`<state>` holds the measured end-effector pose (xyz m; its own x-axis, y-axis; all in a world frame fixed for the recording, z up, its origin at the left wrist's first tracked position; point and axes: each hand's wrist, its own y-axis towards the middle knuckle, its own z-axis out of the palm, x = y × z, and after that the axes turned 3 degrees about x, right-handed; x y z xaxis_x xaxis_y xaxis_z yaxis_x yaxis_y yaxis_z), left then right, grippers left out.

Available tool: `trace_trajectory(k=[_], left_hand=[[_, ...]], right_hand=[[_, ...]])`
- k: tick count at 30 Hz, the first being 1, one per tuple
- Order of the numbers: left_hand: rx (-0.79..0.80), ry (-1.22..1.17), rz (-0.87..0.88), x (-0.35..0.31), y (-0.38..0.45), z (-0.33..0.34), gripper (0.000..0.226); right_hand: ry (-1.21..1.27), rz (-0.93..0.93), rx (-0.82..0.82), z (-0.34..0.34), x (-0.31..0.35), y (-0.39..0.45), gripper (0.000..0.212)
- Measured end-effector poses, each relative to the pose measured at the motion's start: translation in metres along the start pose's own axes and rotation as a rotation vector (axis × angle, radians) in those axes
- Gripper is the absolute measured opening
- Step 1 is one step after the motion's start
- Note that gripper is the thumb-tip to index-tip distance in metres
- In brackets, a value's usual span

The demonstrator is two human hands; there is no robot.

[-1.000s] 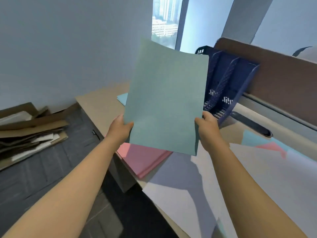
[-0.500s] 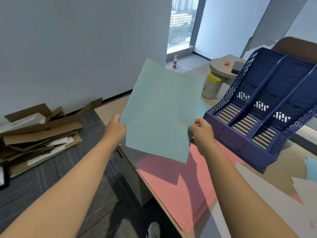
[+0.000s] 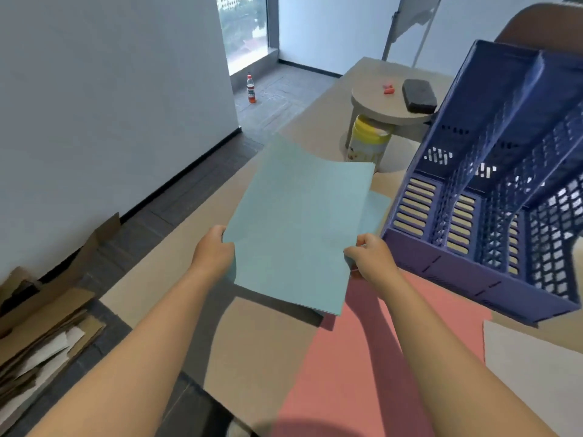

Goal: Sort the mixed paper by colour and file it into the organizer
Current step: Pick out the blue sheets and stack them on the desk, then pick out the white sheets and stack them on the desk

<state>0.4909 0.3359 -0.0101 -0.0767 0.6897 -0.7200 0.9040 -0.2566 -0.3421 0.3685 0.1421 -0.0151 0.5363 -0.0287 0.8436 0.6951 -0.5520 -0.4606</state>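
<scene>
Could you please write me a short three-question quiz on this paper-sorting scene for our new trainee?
1. True or false: both hands hold the blue sheet.
2. Which colour of paper lies on the desk under the right forearm? A) pink B) yellow C) green
3. Fill in: the organizer's slots look ____.

Key
1. True: the left hand and right hand each grip a side edge.
2. A: pink paper.
3. Empty.
</scene>
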Motion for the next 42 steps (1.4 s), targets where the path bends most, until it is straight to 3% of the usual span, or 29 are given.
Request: trace_trajectory(k=[10, 12, 16, 21, 25, 32, 37, 42], left_hand=[[0.263, 0.214, 0.182, -0.006, 0.071, 0.001, 0.032], [0.301, 0.251, 0.207, -0.003, 0.078, 0.006, 0.030], [0.335, 0.310, 0.221, 0.007, 0.087, 0.014, 0.023], [0.282, 0.376, 0.253, 0.012, 0.092, 0.014, 0.026], [0.238, 0.568, 0.391, -0.002, 0.084, 0.010, 0.039], [0.452, 0.641, 0.753, -0.062, 0.034, 0.031, 0.032], [0.563, 0.785, 0.984, -0.105, -0.029, 0.077, 0.033], [0.603, 0.877, 1.089, -0.132, -0.098, 0.133, 0.032]], right_hand=[[-0.016, 0.151, -0.438, 0.037, -0.020, 0.017, 0.030], [-0.039, 0.176, -0.473, 0.038, -0.024, 0.018, 0.031], [-0.085, 0.230, -0.529, 0.040, -0.032, 0.020, 0.009], [-0.145, 0.221, -0.572, 0.041, -0.025, 0.014, 0.030], [-0.272, 0.180, -0.582, 0.035, -0.019, 0.001, 0.032], [-0.549, 0.175, -0.568, -0.013, -0.013, -0.053, 0.029], [-0.569, 0.262, -0.653, -0.071, -0.037, -0.116, 0.027], [-0.539, 0.318, -0.715, -0.139, -0.085, -0.184, 0.031]])
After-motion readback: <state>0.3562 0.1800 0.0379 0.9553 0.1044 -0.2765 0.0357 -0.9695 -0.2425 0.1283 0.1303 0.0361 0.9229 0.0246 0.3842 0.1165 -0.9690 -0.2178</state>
